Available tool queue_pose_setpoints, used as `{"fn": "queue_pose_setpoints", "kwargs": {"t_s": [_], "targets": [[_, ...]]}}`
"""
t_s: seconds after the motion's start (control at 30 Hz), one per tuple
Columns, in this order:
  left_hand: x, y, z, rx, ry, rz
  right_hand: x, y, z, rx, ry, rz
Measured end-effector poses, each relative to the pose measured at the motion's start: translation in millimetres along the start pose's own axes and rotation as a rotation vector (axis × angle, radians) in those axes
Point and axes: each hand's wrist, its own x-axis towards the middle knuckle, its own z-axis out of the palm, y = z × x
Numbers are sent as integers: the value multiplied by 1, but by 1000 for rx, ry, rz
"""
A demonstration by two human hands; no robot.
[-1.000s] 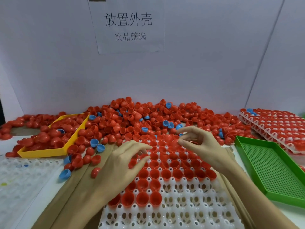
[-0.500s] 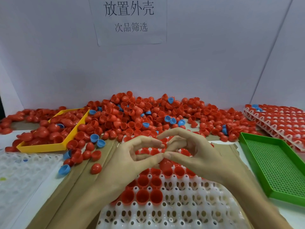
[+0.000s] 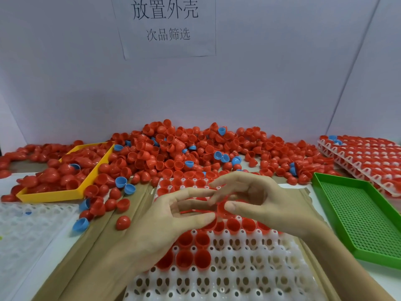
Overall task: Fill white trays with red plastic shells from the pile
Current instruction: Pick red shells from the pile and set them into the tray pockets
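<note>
Red shell [image 3: 221,208] pinched in my right hand [image 3: 267,203]; left hand [image 3: 173,222] loose, apparently empty; I'd seat it cup-up in white tray [image 3: 238,276].

A tray [image 3: 238,279] sits at the lower centre of the frame, with the pile of shells [image 3: 184,153] behind it. Both hands [image 3: 217,213] meet above its middle. A bin [image 3: 54,195] lies at middle left, a basket [image 3: 358,218] at right, and stacked filled trays [image 3: 368,157] at the far right.
</note>
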Motion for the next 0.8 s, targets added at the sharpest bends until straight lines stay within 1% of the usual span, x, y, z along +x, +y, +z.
{"fn": "queue_pose_setpoints", "kwargs": {"t_s": [0.1,0.23,0.37,0.5,0.6,0.67,0.73,0.8], "targets": [[1,-2,0,11,80,20,-1,4,-5,-37,3,25],[2,-5,2,73,53,74,0,12,2,14,-2,37],[1,-6,3,328,128,169,0,18,2,-1,-9,64],[-3,-5,4,451,94,196,-1,21,-5,13,-11,106],[-7,-10,11,602,81,265,-2,26,-16,-13,94,94],[-7,-17,16,786,75,346,-3,32,-25,-23,194,92],[-8,-23,22,964,36,395,-5,40,-34,-6,316,89],[-7,-31,28,1009,4,399,-5,48,-43,48,460,81]]}}
